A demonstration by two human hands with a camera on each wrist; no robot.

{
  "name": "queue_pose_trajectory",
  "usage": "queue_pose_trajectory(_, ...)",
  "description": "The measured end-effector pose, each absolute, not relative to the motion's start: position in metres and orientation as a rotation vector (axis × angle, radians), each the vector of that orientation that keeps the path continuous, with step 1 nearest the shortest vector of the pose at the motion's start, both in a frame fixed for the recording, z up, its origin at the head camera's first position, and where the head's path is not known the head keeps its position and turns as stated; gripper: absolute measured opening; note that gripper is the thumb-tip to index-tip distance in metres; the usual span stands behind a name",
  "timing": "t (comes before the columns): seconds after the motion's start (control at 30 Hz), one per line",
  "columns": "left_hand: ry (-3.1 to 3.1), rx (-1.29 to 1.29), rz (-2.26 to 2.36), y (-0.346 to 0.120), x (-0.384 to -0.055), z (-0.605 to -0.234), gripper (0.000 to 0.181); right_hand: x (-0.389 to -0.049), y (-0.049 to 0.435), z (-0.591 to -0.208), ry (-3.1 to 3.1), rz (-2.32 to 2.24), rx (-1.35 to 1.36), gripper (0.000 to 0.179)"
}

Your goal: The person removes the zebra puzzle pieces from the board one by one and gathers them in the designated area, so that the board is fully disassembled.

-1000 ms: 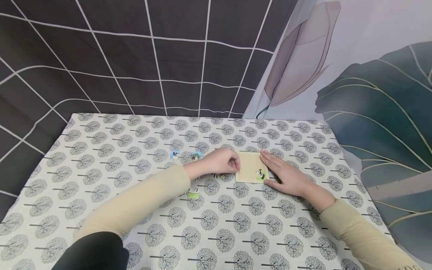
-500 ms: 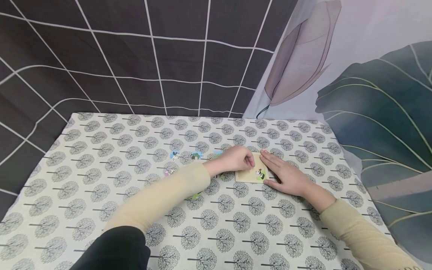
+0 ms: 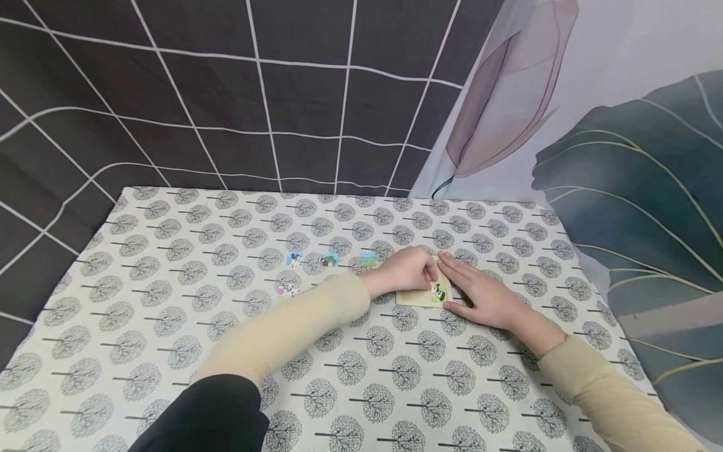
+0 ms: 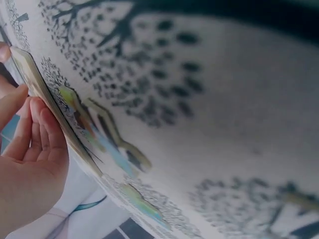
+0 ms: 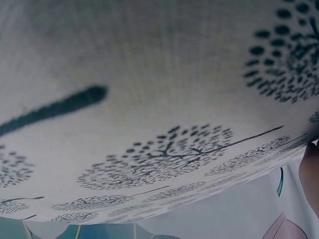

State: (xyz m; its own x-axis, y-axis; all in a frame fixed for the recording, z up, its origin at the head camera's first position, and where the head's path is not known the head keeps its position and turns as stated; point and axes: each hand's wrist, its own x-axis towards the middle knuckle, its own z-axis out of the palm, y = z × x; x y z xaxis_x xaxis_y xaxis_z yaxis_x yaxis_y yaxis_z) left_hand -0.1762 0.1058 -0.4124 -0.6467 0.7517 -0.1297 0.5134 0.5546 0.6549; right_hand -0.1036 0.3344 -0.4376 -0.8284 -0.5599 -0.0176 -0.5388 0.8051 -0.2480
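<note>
A shallow pale wooden puzzle tray [image 3: 412, 299] lies on the tablecloth, with a panda puzzle piece [image 3: 438, 292] in its near right corner. My left hand [image 3: 408, 269] reaches over the tray, fingers curled and fingertips low beside the panda piece. In the left wrist view, the thumb [image 4: 15, 104] and fingers of this hand come close together at the tray [image 4: 65, 122]; whether they pinch a piece is hidden. My right hand [image 3: 480, 295] rests along the tray's right side, fingers straight and thumb at the near corner.
Left of the tray lie loose picture pieces: a blue-and-white one [image 3: 294, 259], a dark green one [image 3: 330, 259], a light green one [image 3: 368, 260] and a pink-and-white one [image 3: 288, 289]. My left sleeve [image 3: 294, 326] covers part of the tree-print tablecloth [image 3: 373, 402].
My left hand has moved right, from the tray's left edge to above the panda piece, uncovering loose pieces behind it. The right hand and tray keep their place.
</note>
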Motion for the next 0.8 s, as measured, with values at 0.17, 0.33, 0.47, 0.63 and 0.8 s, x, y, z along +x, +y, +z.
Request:
queue_pose_trajectory(0.17, 2.386, 1.083, 0.771, 0.112, -0.174, -0.41, 0.019, -0.104, 0.335, -0.438, 2.914, -0.355, -0.906, 0.085)
queue_pose_trajectory(0.33, 2.393, 1.151, 0.685, 0.116, -0.171, -0.407, 0.022, -0.102, 0.334, -0.435, 2.908, -0.338, -0.908, 0.084)
queue_pose_trajectory(0.47, 2.412, 1.161, 0.631, 0.118, -0.169, -0.406, 0.024, -0.102, 0.334, -0.434, 2.909, -0.329, -0.916, 0.083)
queue_pose_trajectory(0.63, 2.434, 1.153, 0.588, 0.119, -0.167, -0.404, 0.023, -0.103, 0.333, -0.435, 2.913, -0.329, -0.921, 0.083)
queue_pose_trajectory(0.8, 2.447, 1.151, 0.573, 0.118, -0.166, -0.402, 0.021, -0.102, 0.333, -0.434, 2.912, -0.327, -0.925, 0.082)
